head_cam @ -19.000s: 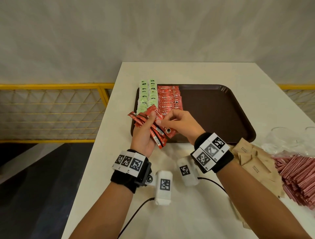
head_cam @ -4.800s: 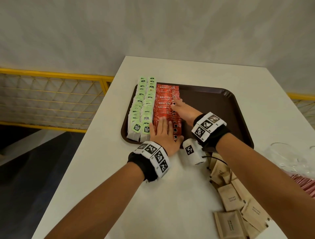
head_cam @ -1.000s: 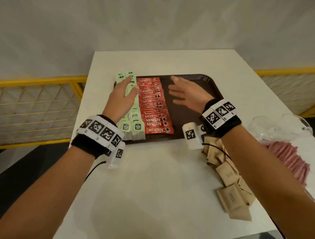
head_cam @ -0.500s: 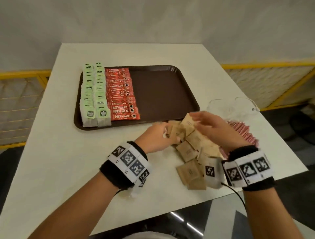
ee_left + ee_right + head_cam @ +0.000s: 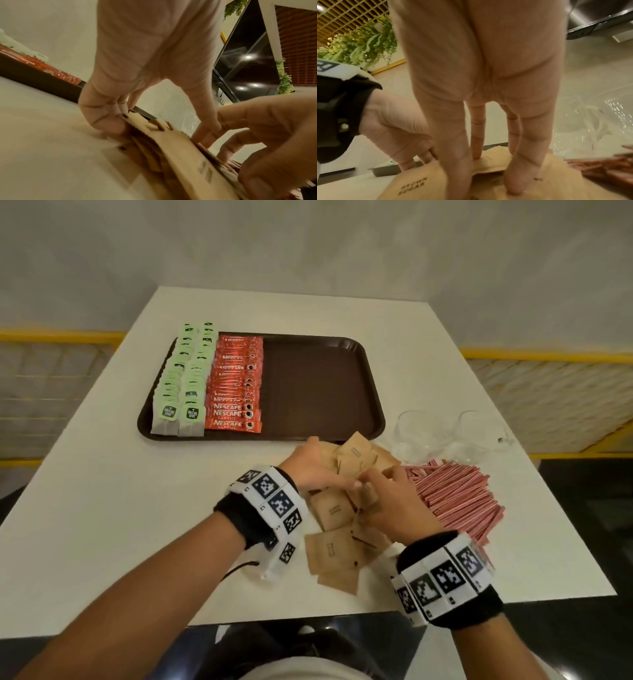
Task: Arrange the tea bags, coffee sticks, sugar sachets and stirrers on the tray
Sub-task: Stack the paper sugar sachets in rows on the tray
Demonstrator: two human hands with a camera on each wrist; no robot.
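The brown tray (image 5: 315, 385) holds two columns of green tea bags (image 5: 185, 385) and a column of red coffee sticks (image 5: 236, 385); its right half is bare. Brown sugar sachets (image 5: 332, 510) lie in a loose pile on the table in front of the tray. My left hand (image 5: 318, 470) grips a bunch of these sachets (image 5: 188, 162) between curled fingers and thumb. My right hand (image 5: 394, 505) meets it from the right, its straight fingertips (image 5: 518, 182) pressing down on the sachets (image 5: 419, 186). Pink stirrers (image 5: 455, 494) are heaped just right of the pile.
Two clear glasses (image 5: 418, 433) stand behind the stirrers near the tray's right corner. The white table (image 5: 102, 508) ends close behind my wrists. A yellow railing (image 5: 51, 337) runs along both sides beyond the table.
Both hands left the tray and came down to the sugar sachets. Since half a second ago they have drawn together on the pile, and the left hand has gathered sachets.
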